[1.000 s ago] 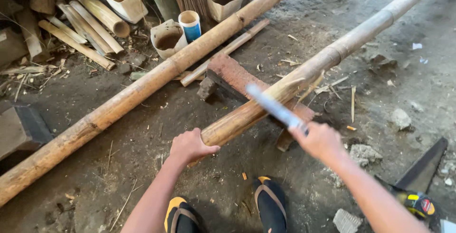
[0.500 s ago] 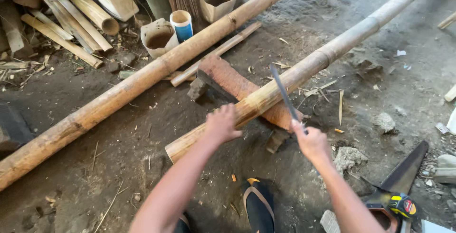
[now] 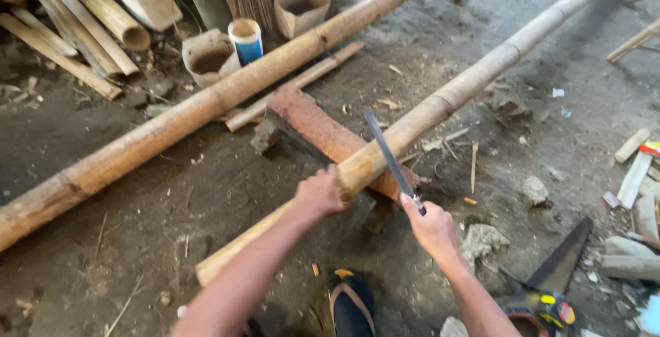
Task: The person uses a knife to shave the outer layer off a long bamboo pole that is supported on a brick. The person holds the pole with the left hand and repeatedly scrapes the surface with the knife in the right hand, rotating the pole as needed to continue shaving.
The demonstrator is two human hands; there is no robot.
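Head view: left hand [image 3: 320, 193] grips one of two bamboo poles [image 3: 440, 103]; right hand [image 3: 432, 228] clamps one blade [image 3: 388, 158].

Left hand [image 3: 320, 193] presses down on the bamboo pole [image 3: 440, 103], which lies across a reddish wooden block [image 3: 323, 131]. Just beside it, the right hand [image 3: 433, 230] grips a long blade [image 3: 388, 158], its edge angled over the pole.
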